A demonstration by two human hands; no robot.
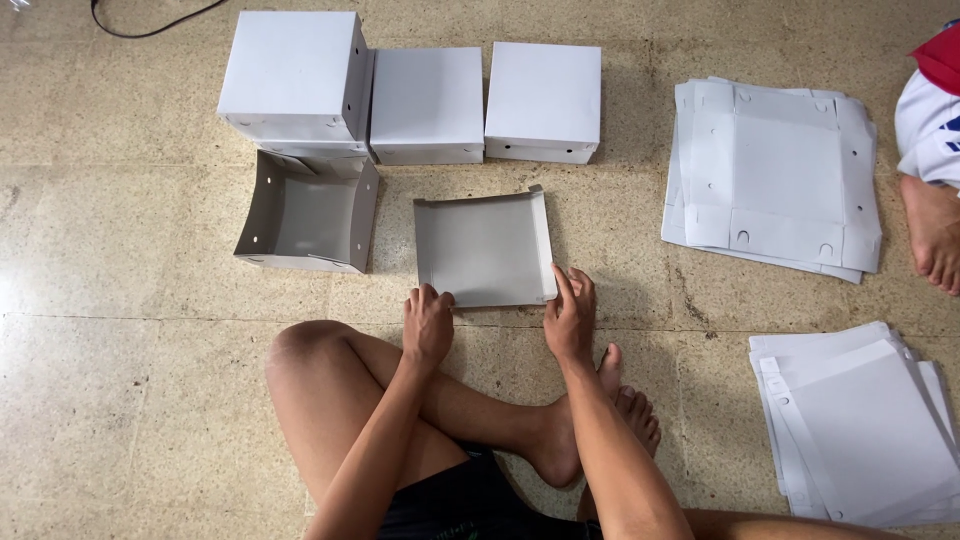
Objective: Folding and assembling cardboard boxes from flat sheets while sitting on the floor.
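Note:
A half-folded grey cardboard tray lies on the floor just beyond my crossed legs, its left and right sides turned up. My left hand presses on its near left corner. My right hand pinches the near right corner, fingers against the raised side flap. Both hands rest on the tray's near edge.
An open folded box sits left of the tray. Behind stand closed white boxes, one stacked and two low ones. Flat cardboard blanks lie in piles at right and lower right. Another person's foot is at the right edge.

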